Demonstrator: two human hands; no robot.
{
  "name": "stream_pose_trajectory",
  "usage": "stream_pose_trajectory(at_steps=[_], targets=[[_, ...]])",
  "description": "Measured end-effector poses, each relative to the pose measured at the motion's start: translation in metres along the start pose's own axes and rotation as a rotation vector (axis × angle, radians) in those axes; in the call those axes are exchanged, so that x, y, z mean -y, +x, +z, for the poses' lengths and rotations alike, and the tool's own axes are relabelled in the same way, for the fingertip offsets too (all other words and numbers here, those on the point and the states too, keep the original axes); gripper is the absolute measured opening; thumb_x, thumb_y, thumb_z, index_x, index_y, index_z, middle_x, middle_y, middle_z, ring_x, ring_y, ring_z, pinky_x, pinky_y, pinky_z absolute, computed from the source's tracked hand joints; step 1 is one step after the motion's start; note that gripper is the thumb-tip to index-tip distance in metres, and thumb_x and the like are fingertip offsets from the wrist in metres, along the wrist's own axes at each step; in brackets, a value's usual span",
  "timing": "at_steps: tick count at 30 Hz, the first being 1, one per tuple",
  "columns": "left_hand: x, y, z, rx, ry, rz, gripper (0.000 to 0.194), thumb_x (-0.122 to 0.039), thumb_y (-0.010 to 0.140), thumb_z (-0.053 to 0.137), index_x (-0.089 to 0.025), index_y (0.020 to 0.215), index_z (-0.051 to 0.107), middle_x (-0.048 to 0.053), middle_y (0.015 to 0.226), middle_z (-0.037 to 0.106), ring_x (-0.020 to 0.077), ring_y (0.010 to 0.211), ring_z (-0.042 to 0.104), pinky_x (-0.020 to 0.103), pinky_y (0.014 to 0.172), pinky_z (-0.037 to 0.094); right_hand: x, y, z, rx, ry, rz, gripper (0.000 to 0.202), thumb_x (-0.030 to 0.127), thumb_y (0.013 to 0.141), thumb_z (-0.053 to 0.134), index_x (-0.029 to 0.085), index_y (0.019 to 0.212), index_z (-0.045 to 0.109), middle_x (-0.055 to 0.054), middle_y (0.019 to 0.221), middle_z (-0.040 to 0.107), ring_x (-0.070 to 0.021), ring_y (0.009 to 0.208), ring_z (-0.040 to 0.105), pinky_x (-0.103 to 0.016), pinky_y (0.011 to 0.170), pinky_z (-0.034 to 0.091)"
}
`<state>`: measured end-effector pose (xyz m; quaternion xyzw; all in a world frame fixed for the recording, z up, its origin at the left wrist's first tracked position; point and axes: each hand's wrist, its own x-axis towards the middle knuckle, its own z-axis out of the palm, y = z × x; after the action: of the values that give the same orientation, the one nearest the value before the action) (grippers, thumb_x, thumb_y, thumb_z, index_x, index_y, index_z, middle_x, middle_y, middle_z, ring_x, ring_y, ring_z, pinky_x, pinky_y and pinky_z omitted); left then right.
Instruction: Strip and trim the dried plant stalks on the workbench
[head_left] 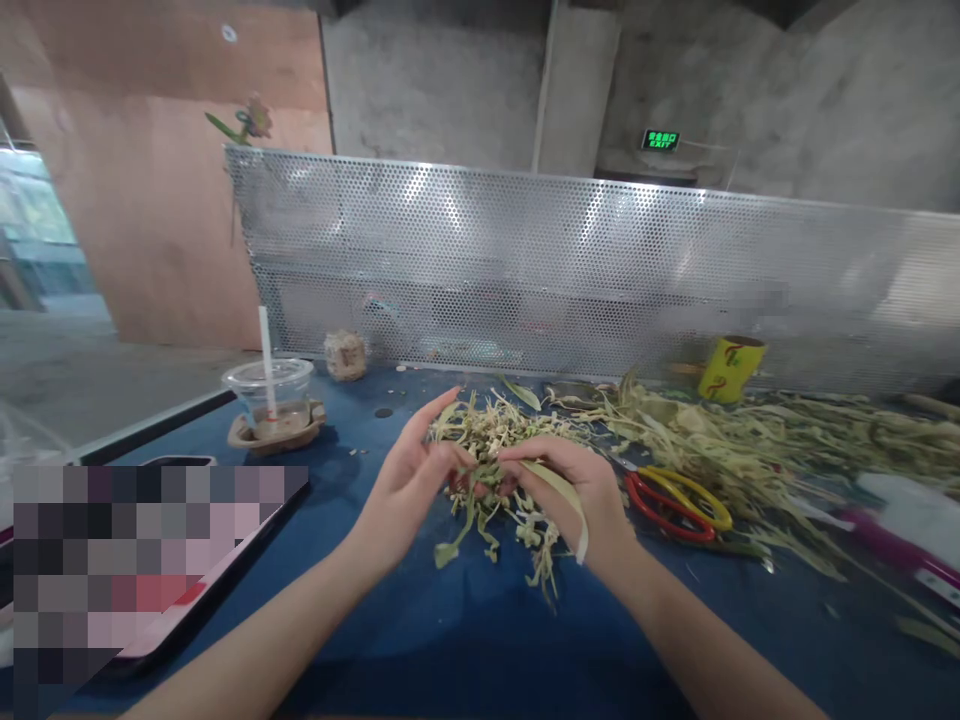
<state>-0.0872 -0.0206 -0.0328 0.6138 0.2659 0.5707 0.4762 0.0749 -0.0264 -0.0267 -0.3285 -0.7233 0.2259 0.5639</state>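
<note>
Both hands meet over a loose heap of small pale blossoms and thin stems (517,425) at the middle of the blue table. My left hand (412,475) pinches a green leafy sprig (476,500) between thumb and finger, its index finger stretched upward. From the other side, my right hand (581,480) closes its thumb and fingertips on the same sprig. A long pale leaf (559,485) lies across the right hand and hangs toward the wrist. The exact grip points are partly hidden by fingers and leaves. Scissors with red and yellow handles (667,505) lie beside my right hand.
Long dry stems and leaves (735,440) spread over the right side, near a yellow roll (731,370). At left stand a plastic cup with a straw (289,385) and a tablet-like device (225,580), partly blurred. A perforated metal panel (480,250) borders the table's back.
</note>
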Motion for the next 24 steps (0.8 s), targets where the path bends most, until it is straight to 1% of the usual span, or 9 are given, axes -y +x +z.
stream_pose_trajectory(at_steps=[2, 3, 5, 8, 12, 16, 20, 22, 24], targets=[[-0.001, -0.001, 0.002, -0.003, 0.02, 0.01, 0.085, -0.035, 0.067, 0.064, -0.02, 0.135, 0.014, -0.001, 0.069, 0.059, 0.013, 0.065, 0.056, 0.027, 0.064, 0.046, -0.001, 0.0, -0.001, -0.012, -0.018, -0.008, 0.009, 0.023, 0.073, 0.056, 0.022, 0.072, 0.064, -0.001, 0.065, 0.065, -0.0121, 0.052, 0.06, -0.025, 0.051, 0.051], [-0.001, -0.002, 0.004, -0.025, 0.045, -0.006, 0.09, -0.032, 0.067, 0.065, -0.02, 0.136, 0.009, -0.002, 0.068, 0.059, 0.0125, 0.065, 0.057, 0.027, 0.065, 0.046, -0.001, 0.0, -0.001, -0.011, -0.024, -0.025, 0.009, 0.023, 0.074, 0.055, 0.022, 0.073, 0.064, -0.001, 0.065, 0.065, -0.0122, 0.053, 0.061, -0.025, 0.052, 0.051], [-0.001, -0.001, 0.005, -0.087, 0.11, -0.062, 0.085, -0.031, 0.072, 0.059, -0.019, 0.136, 0.004, -0.004, 0.062, 0.057, 0.011, 0.059, 0.055, 0.026, 0.061, 0.046, -0.003, -0.001, -0.003, -0.015, -0.042, -0.079, 0.01, 0.022, 0.075, 0.055, 0.022, 0.074, 0.065, -0.001, 0.067, 0.065, -0.0129, 0.057, 0.061, -0.026, 0.055, 0.051], [0.001, 0.0, 0.004, -0.12, 0.182, -0.114, 0.075, -0.035, 0.078, 0.052, -0.019, 0.137, 0.008, -0.005, 0.057, 0.053, 0.011, 0.054, 0.053, 0.026, 0.057, 0.045, -0.006, -0.003, -0.004, 0.0, -0.088, -0.186, 0.012, 0.019, 0.075, 0.055, 0.023, 0.08, 0.065, -0.002, 0.075, 0.066, -0.0149, 0.069, 0.062, -0.028, 0.062, 0.051], [0.003, 0.0, 0.002, -0.128, 0.238, -0.099, 0.077, -0.035, 0.079, 0.051, -0.017, 0.137, 0.003, -0.004, 0.06, 0.055, 0.0137, 0.061, 0.056, 0.031, 0.065, 0.046, -0.009, -0.003, -0.004, 0.054, -0.144, -0.246, 0.017, 0.018, 0.076, 0.054, 0.026, 0.088, 0.065, -0.002, 0.08, 0.067, -0.0157, 0.074, 0.062, -0.029, 0.066, 0.051], [0.001, -0.002, 0.002, -0.102, 0.342, -0.001, 0.083, -0.033, 0.078, 0.052, -0.017, 0.137, -0.005, -0.001, 0.071, 0.055, 0.014, 0.069, 0.055, 0.031, 0.071, 0.045, -0.009, 0.001, -0.005, 0.127, -0.148, -0.138, 0.024, 0.016, 0.079, 0.049, 0.028, 0.093, 0.064, 0.0, 0.088, 0.068, -0.0143, 0.08, 0.062, -0.029, 0.073, 0.05], [0.001, -0.002, 0.0, -0.164, 0.628, 0.176, 0.08, -0.03, 0.077, 0.053, -0.019, 0.137, 0.001, 0.0, 0.076, 0.054, 0.0151, 0.073, 0.052, 0.033, 0.075, 0.043, -0.01, 0.003, -0.008, 0.17, -0.03, 0.02, 0.023, 0.018, 0.08, 0.047, 0.026, 0.095, 0.062, 0.0, 0.088, 0.068, -0.0125, 0.08, 0.063, -0.026, 0.072, 0.051], [0.001, -0.002, 0.0, -0.152, 0.656, 0.211, 0.082, -0.029, 0.077, 0.053, -0.02, 0.137, -0.002, 0.001, 0.077, 0.057, 0.0163, 0.073, 0.052, 0.033, 0.072, 0.044, -0.012, 0.002, -0.009, 0.211, 0.014, 0.074, 0.022, 0.017, 0.08, 0.046, 0.024, 0.096, 0.06, 0.0, 0.082, 0.068, -0.0116, 0.074, 0.063, -0.025, 0.068, 0.05], [0.001, -0.002, 0.0, -0.101, 0.639, 0.21, 0.084, -0.028, 0.078, 0.053, -0.021, 0.137, -0.006, 0.003, 0.08, 0.061, 0.0159, 0.069, 0.053, 0.031, 0.063, 0.045, -0.015, 0.003, -0.01, 0.225, 0.016, 0.101, 0.018, 0.018, 0.081, 0.045, 0.022, 0.093, 0.058, 0.0, 0.075, 0.066, -0.0114, 0.068, 0.062, -0.025, 0.062, 0.05]])
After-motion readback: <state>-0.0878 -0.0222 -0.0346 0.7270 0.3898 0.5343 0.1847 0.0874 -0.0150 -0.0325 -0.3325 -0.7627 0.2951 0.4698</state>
